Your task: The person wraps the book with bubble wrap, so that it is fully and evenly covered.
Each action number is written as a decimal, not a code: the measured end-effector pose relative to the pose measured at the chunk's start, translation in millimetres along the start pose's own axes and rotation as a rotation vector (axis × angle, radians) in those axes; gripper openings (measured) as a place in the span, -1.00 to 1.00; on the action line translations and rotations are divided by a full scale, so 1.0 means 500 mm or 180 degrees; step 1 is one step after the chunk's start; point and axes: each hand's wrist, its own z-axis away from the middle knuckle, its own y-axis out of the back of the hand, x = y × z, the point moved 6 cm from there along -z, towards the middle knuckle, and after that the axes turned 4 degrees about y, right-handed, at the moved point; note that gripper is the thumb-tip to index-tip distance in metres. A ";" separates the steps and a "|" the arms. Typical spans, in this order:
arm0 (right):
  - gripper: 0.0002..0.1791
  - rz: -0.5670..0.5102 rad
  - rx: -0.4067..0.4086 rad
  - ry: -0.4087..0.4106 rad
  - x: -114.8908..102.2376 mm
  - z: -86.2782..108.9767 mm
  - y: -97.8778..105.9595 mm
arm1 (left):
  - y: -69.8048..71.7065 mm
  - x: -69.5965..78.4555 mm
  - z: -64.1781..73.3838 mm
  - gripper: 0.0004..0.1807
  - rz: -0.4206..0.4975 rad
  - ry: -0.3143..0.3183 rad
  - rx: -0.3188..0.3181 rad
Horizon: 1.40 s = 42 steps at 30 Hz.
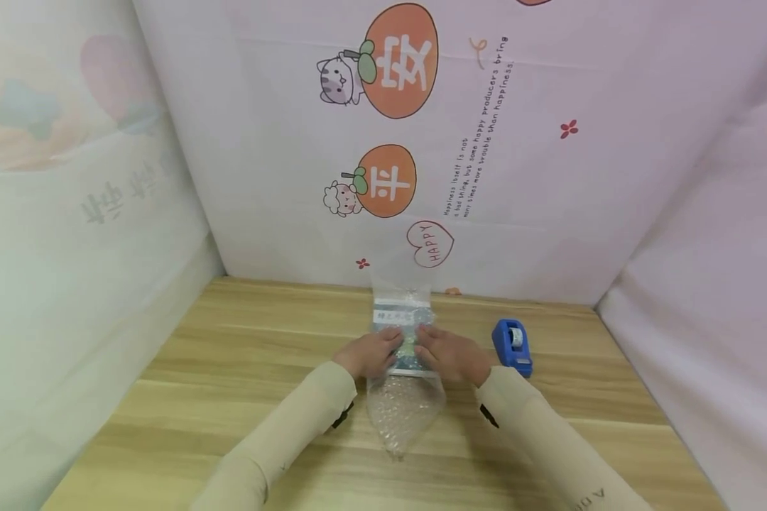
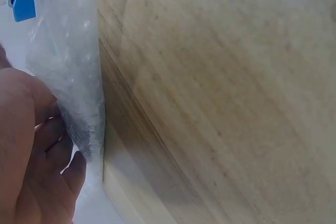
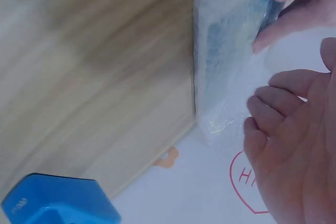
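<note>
A flat rectangular item with a blue-green and white printed face lies mid-table, too blurred to tell whether book or box. Clear bubble wrap surrounds it, one end spreading toward me, the other reaching the back wall. My left hand rests on the item's left side, fingers fairly straight. On the opposite side my right hand touches the wrapped top. The left wrist view has the left hand against the wrap's edge. Loosely bent fingers of the right hand are beside the wrap in the right wrist view.
A blue tape dispenser stands on the wooden table, right of the right hand. White printed cloth walls the table at the back and both sides.
</note>
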 end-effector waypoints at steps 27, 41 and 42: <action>-0.29 -0.0075 0.0278 -0.0005 0.080 -0.060 -0.058 | 0.007 0.005 0.005 -0.38 0.0166 -0.0003 -0.0107; -0.23 -0.0172 0.0022 -0.0139 0.089 -0.060 -0.052 | 0.032 -0.026 0.016 -0.31 0.0393 -0.0327 -0.0191; -0.22 -0.0171 0.0023 -0.0149 0.090 -0.060 -0.053 | 0.035 -0.025 0.021 -0.31 0.0368 -0.0367 -0.0178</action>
